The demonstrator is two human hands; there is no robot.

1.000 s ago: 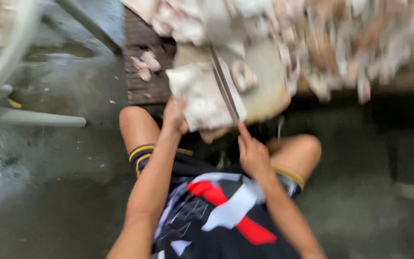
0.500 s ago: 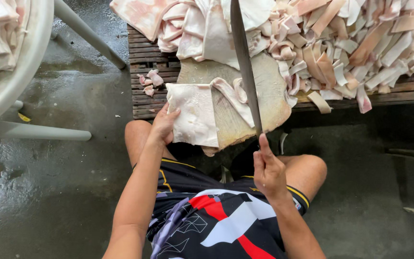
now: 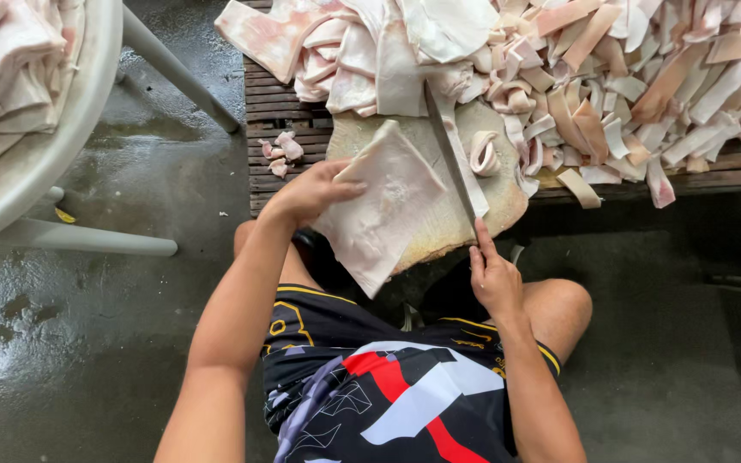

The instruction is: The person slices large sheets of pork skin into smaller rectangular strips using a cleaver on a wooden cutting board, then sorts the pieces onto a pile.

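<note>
Two hands, one slab, one knife.
Left hand [image 3: 310, 193] grips slab [image 3: 379, 210]; right hand [image 3: 495, 279] clenches knife [image 3: 452, 159], handle hidden under fingers [image 3: 484, 244].

pale skin slab [image 3: 379, 214] overhanging block; long knife [image 3: 452, 159], perhaps flat

Heaped pale strips [image 3: 611, 94] crowd the chopping block [image 3: 508, 201] on its far and right sides; its near edge lies open.

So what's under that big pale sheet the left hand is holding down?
Under the sheet lies a round wooden block, bare on its right side. The part beneath the sheet is hidden; the sheet's near corner hangs off the block's edge.
</note>
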